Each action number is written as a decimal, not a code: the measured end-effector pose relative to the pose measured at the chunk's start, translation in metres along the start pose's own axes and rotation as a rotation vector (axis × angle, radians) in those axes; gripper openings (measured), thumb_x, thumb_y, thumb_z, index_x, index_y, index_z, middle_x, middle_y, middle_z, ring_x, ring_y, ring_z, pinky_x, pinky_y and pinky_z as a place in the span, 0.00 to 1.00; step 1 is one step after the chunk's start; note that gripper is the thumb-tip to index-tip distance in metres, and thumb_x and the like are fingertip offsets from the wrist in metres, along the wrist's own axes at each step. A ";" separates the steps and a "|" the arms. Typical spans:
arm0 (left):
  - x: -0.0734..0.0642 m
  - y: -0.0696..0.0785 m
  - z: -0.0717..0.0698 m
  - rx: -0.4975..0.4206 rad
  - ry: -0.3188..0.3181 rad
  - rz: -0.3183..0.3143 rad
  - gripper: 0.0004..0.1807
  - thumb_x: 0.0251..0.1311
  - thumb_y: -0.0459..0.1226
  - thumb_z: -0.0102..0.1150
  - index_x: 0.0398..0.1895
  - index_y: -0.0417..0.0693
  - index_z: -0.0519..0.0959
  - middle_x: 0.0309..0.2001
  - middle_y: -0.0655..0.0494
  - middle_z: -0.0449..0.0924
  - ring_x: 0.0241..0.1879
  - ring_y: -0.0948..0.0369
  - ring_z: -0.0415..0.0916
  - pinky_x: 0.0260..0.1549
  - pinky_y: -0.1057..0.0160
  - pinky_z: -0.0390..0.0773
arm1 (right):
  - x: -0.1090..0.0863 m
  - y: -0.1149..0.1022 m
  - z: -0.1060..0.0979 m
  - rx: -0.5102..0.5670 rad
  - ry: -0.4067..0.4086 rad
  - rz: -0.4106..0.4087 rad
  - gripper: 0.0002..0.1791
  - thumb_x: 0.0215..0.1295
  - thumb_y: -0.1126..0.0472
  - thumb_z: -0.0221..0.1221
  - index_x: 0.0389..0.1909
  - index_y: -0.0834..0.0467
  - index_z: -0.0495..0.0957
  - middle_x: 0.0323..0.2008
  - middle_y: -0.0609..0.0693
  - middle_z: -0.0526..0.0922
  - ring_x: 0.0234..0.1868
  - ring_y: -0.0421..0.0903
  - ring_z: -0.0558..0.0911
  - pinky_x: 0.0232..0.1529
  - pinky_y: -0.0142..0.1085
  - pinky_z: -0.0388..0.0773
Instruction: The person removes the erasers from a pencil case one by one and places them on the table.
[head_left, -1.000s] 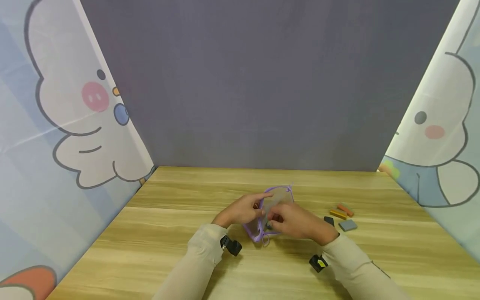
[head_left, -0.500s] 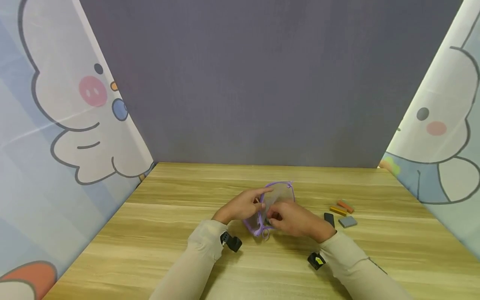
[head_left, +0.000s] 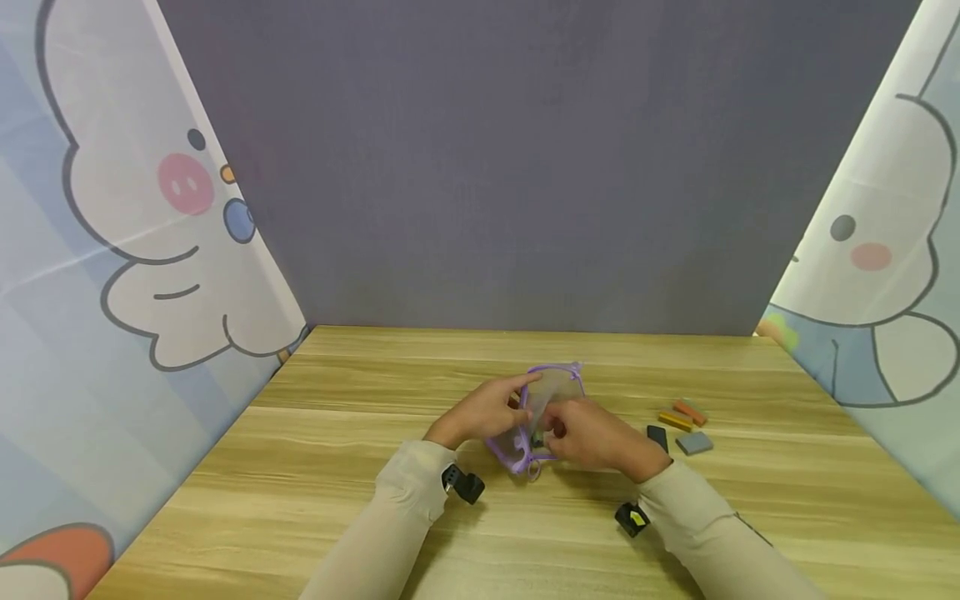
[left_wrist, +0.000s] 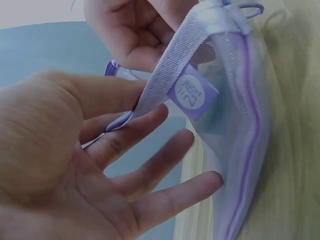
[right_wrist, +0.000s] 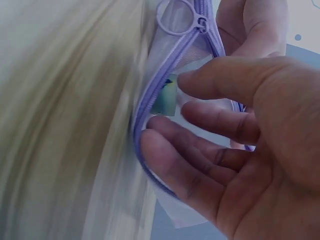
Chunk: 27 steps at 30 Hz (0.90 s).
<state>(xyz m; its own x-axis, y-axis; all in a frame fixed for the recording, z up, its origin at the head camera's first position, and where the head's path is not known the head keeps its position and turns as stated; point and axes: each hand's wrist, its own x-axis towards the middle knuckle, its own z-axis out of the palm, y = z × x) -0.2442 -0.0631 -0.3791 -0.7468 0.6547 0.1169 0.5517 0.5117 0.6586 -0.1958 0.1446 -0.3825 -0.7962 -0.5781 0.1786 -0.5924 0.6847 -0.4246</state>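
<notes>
A see-through mesh zip pouch [head_left: 561,384] with purple trim stands unzipped on the table. My left hand [head_left: 486,412] pinches its edge between thumb and index finger, beside a purple label [left_wrist: 192,93] in the left wrist view; the other fingers spread loosely. At the pouch mouth is my right hand [head_left: 588,433], its fingers loosely bent and apart, with nothing between them. Inside the pouch, right by the thumb tip, a small pale green block [right_wrist: 167,100] with dark and yellow marks shows in the right wrist view. A zip slider [right_wrist: 202,24] with a ring hangs at one end.
To the right on the wooden table [head_left: 360,517] lie a grey block [head_left: 693,442], a black block [head_left: 657,437], a yellow block [head_left: 676,421] and an orange block [head_left: 690,412]. A dark grey panel [head_left: 480,167] stands behind, with cartoon-printed sheets at both sides.
My right hand has drawn slightly right and its fingertips have loosened at the pouch mouth. The green block now shows in the pouch below them. My left hand keeps its pinch.
</notes>
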 end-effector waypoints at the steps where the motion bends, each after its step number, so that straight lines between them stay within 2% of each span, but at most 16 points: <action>1: 0.000 0.000 -0.001 0.000 -0.008 -0.002 0.40 0.62 0.31 0.63 0.78 0.56 0.61 0.45 0.53 0.79 0.32 0.64 0.74 0.32 0.65 0.75 | 0.001 0.000 0.000 0.003 -0.007 0.011 0.06 0.57 0.67 0.61 0.35 0.57 0.82 0.26 0.39 0.78 0.24 0.35 0.73 0.28 0.34 0.74; 6: 0.001 0.002 -0.001 -0.032 -0.063 0.003 0.46 0.57 0.27 0.62 0.80 0.54 0.56 0.51 0.53 0.76 0.25 0.68 0.71 0.23 0.69 0.72 | 0.007 -0.004 -0.006 0.046 -0.086 0.043 0.07 0.57 0.67 0.63 0.37 0.61 0.85 0.25 0.42 0.80 0.22 0.35 0.73 0.26 0.33 0.73; 9: 0.000 0.004 -0.001 -0.035 -0.081 0.010 0.47 0.58 0.27 0.60 0.80 0.54 0.54 0.52 0.54 0.75 0.20 0.68 0.66 0.20 0.69 0.68 | 0.010 -0.007 -0.010 0.055 -0.128 0.069 0.01 0.57 0.67 0.64 0.30 0.59 0.84 0.18 0.39 0.72 0.17 0.35 0.66 0.20 0.30 0.65; 11: -0.001 0.005 -0.002 -0.037 -0.082 0.009 0.47 0.58 0.27 0.60 0.80 0.54 0.54 0.50 0.54 0.75 0.17 0.68 0.62 0.18 0.69 0.66 | 0.013 -0.010 -0.012 0.044 -0.140 0.086 0.04 0.56 0.67 0.64 0.24 0.57 0.81 0.14 0.39 0.65 0.15 0.35 0.61 0.18 0.30 0.58; 13: -0.002 0.007 -0.002 -0.035 -0.080 0.011 0.46 0.58 0.27 0.59 0.80 0.53 0.54 0.50 0.54 0.75 0.16 0.68 0.61 0.18 0.69 0.65 | 0.016 -0.012 -0.012 0.030 -0.143 0.104 0.10 0.56 0.67 0.64 0.18 0.55 0.77 0.12 0.39 0.59 0.14 0.35 0.57 0.18 0.30 0.54; 17: -0.001 0.008 -0.001 -0.036 -0.075 0.009 0.46 0.59 0.27 0.58 0.81 0.53 0.53 0.51 0.54 0.76 0.16 0.69 0.60 0.17 0.70 0.64 | 0.018 -0.016 -0.012 0.018 -0.123 0.152 0.18 0.55 0.66 0.66 0.12 0.53 0.70 0.11 0.38 0.56 0.13 0.35 0.55 0.18 0.30 0.52; 20: -0.001 0.008 -0.001 -0.039 -0.082 -0.001 0.46 0.60 0.27 0.58 0.81 0.52 0.51 0.44 0.51 0.77 0.15 0.68 0.60 0.17 0.69 0.64 | 0.017 -0.018 -0.010 0.023 -0.106 0.179 0.22 0.54 0.67 0.65 0.10 0.50 0.65 0.10 0.38 0.56 0.13 0.35 0.55 0.17 0.30 0.51; 23: -0.003 0.007 -0.001 -0.039 -0.085 -0.008 0.46 0.60 0.28 0.58 0.81 0.50 0.51 0.45 0.51 0.78 0.16 0.68 0.61 0.18 0.69 0.65 | 0.015 -0.018 -0.007 0.029 -0.102 0.198 0.24 0.54 0.67 0.65 0.09 0.49 0.62 0.10 0.37 0.56 0.13 0.35 0.55 0.17 0.30 0.51; 25: -0.004 0.007 -0.001 -0.048 -0.086 -0.013 0.46 0.60 0.28 0.58 0.81 0.49 0.51 0.50 0.53 0.77 0.16 0.68 0.62 0.18 0.69 0.66 | 0.014 -0.018 -0.005 0.031 -0.096 0.207 0.24 0.54 0.67 0.65 0.09 0.49 0.62 0.09 0.37 0.56 0.13 0.35 0.55 0.17 0.30 0.50; 27: -0.004 0.006 -0.002 -0.058 -0.086 -0.020 0.46 0.60 0.28 0.58 0.81 0.49 0.51 0.50 0.53 0.78 0.16 0.68 0.62 0.18 0.69 0.66 | 0.015 -0.018 -0.003 0.031 -0.086 0.211 0.25 0.54 0.66 0.66 0.09 0.49 0.62 0.09 0.37 0.56 0.13 0.35 0.55 0.17 0.30 0.50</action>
<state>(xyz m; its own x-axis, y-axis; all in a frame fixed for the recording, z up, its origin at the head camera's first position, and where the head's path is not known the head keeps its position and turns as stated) -0.2382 -0.0638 -0.3744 -0.7212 0.6915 0.0408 0.5130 0.4936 0.7023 -0.1972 0.1251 -0.3698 -0.8878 -0.4602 0.0074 -0.4089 0.7813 -0.4716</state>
